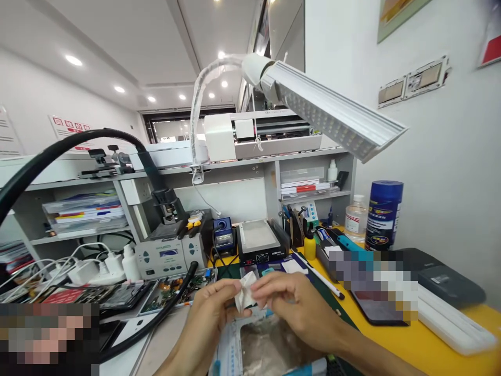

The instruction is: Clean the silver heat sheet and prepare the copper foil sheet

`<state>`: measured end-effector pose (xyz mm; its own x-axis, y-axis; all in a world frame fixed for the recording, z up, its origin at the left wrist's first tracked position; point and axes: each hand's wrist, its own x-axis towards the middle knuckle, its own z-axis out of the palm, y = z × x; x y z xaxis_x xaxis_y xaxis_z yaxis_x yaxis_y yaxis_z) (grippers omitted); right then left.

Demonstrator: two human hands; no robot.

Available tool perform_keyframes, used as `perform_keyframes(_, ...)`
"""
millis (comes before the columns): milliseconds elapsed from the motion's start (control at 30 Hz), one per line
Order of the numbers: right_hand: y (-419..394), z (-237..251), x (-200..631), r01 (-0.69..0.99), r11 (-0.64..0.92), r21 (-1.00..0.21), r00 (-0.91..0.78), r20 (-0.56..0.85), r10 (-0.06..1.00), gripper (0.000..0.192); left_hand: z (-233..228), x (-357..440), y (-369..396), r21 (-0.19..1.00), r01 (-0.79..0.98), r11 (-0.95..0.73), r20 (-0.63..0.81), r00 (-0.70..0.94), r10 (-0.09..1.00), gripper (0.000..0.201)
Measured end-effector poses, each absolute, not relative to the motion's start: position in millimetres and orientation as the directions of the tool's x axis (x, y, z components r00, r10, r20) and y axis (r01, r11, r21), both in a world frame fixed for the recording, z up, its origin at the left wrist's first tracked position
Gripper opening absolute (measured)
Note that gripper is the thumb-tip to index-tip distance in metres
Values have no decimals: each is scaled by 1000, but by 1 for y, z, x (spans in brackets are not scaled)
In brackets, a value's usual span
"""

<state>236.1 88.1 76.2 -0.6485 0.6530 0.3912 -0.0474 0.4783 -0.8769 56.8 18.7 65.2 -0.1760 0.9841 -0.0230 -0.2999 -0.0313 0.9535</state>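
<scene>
Blue canister (383,215) and clear bottle (356,219) on bench — contents unseen; left hand (213,313) and right hand (291,305) pinching crumpled white wipe (246,295).

Bright ceiling light, warped blurry edges.

The counter (462,326) is bright yellow, with a dark green mat (230,271) over its middle. Between the left hand (209,318) and the right hand (297,305) sits a crumpled white wipe (245,295). At two o'clock from the hands stands a dark blue canister (383,214) with a yellow and white label; beside it, a clear bottle (356,219) with a white label. At twelve o'clock are a black hot plate (260,243) with a pale grey top and a small yellow bottle (310,245). At ten o'clock sits a light grey station (168,256) with a blue display, and white chargers (90,269). The lamp (332,115) overhead is white and silver.
</scene>
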Motion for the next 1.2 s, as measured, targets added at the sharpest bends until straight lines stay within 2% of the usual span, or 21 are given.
perform_keyframes(133,97,76,236,19,409,-912,-536,336,774,23,64,49,15,941,-338,-17,-42,-168,985,18)
perform_keyframes(300,86,73,228,149,569,-809,-592,388,707,26,66,55,8,936,-352,4,-48,-114,992,23)
perform_keyframes(433,81,71,224,175,568,-804,-589,377,715,24,65,58,4,940,-340,1,-33,-90,995,26)
perform_keyframes(500,84,71,225,122,464,-877,-580,316,750,21,65,58,4,948,-319,-6,-25,-92,995,27)
perform_keyframes(600,92,71,226,22,242,-970,-574,186,798,28,66,57,6,951,-310,-9,-19,-88,996,29)
perform_keyframes(833,103,69,227,-185,-55,-981,-556,58,829,19,64,55,9,945,-327,13,-54,-119,991,32)
perform_keyframes(1033,103,69,227,-262,-219,-940,-613,-13,790,14,64,58,9,935,-349,64,-114,-125,986,27)
perform_keyframes(1200,103,70,228,-273,-246,-930,-625,-23,781,11,59,56,9,957,-277,83,-124,-134,983,35)
